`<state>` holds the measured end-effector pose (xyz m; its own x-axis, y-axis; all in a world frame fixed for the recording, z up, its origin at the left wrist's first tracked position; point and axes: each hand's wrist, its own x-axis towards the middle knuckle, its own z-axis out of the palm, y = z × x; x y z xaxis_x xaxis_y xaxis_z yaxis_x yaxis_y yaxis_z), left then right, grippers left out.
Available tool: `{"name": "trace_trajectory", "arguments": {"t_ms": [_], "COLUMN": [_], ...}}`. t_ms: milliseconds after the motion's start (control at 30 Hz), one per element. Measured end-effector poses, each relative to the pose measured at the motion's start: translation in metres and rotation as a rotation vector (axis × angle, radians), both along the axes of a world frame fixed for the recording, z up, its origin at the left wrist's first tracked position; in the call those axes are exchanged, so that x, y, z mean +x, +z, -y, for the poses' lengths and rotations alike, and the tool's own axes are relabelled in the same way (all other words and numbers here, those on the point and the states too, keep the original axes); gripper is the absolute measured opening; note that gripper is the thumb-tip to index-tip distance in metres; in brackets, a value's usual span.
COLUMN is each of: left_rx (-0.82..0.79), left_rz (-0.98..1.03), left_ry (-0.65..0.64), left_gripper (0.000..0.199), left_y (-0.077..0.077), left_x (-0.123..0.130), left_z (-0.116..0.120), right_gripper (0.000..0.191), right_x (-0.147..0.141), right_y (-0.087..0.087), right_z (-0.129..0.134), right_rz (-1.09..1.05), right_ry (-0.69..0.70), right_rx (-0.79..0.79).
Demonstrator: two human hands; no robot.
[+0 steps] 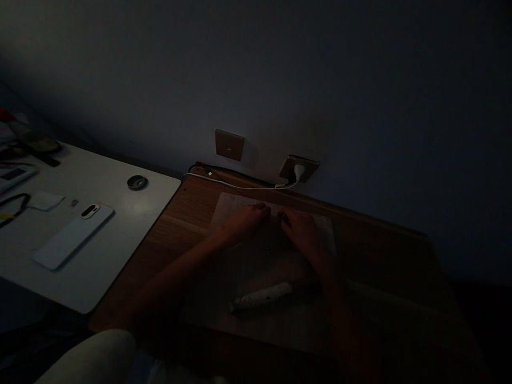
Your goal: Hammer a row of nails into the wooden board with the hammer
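Observation:
Both hands rest over the far part of a pale flat board [228, 205] in dim light. My left hand [253, 217] is closed, its fingers curled together near the board's far edge. A short gap to the right of it, my right hand [299, 226] is also closed, with something small and dark at its fingertips. What either hand holds is too dark to name. Nearer to me, a long tool with a whitish, dark-spotted handle [262, 296] lies across the board; its right end fades into shadow by my right forearm.
The board lies on a wooden table [172, 224] against the wall. On a white table [120, 234] to the left are a phone [74, 237], a tape roll [137, 183] and a red-topped bottle [36, 140]. Cables [240, 186] run along the wall to a socket [299, 168].

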<state>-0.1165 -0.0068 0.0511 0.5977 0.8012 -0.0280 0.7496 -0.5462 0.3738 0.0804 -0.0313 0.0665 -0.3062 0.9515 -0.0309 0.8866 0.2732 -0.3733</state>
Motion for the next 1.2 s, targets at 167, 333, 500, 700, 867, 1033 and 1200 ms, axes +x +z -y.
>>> {"name": "trace_trajectory", "arguments": {"t_ms": [167, 333, 500, 700, 867, 1033, 1200], "left_rx": [0.002, -0.141, -0.146, -0.028, -0.053, -0.104, -0.094], "left_rz": [0.081, 0.120, 0.150, -0.134, -0.174, -0.081, 0.123], "left_ry": [0.004, -0.241, -0.202, -0.017, -0.008, -0.151, -0.073], "left_gripper": [0.016, 0.014, 0.022, 0.022, 0.035, 0.029, 0.026], "left_y": [0.005, 0.013, 0.028, 0.028, 0.009, 0.007, 0.010], "left_x": [-0.005, -0.014, -0.031, -0.050, -0.041, -0.031, -0.061], "left_z": [-0.001, 0.000, 0.000, -0.005, 0.007, 0.032, 0.051], "right_gripper": [0.026, 0.029, 0.027, 0.021, 0.014, 0.023, 0.033], "right_x": [0.007, 0.029, 0.060, 0.045, 0.017, 0.001, 0.033], "right_y": [0.008, 0.004, 0.001, -0.014, -0.023, -0.017, 0.001], "right_z": [0.015, 0.032, 0.030, 0.023, 0.024, 0.040, 0.071], "right_rz": [-0.061, -0.093, -0.074, -0.013, 0.003, -0.092, -0.183], "right_ry": [0.046, 0.014, -0.102, -0.078, -0.050, 0.031, -0.093], "right_rx": [-0.061, -0.086, -0.032, -0.028, -0.049, -0.065, 0.016]}}
